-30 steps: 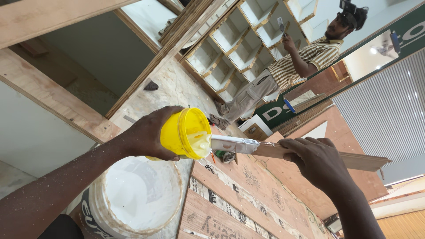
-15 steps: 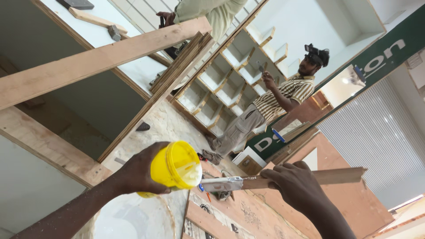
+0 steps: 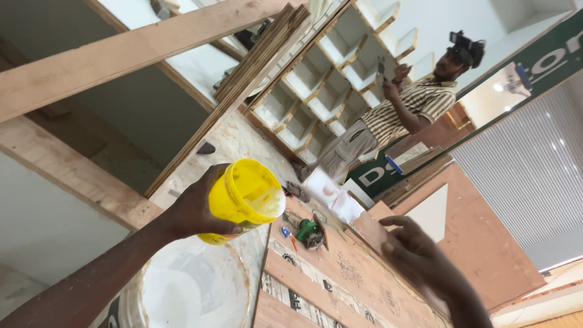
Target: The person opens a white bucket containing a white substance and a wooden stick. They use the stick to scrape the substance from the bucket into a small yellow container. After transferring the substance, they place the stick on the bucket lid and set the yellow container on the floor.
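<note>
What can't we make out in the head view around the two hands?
- Right hand: motion-blurred; its grip on the blade tool is unclear.
- Blade tool: smeared by motion, its handle hidden by the hand.
- Yellow tub: contents mostly hidden by its rim; left hand covers its far side.
- White bucket: cut off by the bottom edge.
- Green tool on the board: too small to identify.

We have a single view, worn on the head and strongly rolled, so the floor and walls run diagonally across our frame. It looks down and forward over the yellow tub (image 3: 243, 197), which sits close to the lens near the centre. Below the tub, nearer still, lies the white bucket (image 3: 182, 291). Well beyond the tub, up and to its right, stand the white shelf unit (image 3: 316, 91) and a person in a striped shirt (image 3: 413, 106).
</note>
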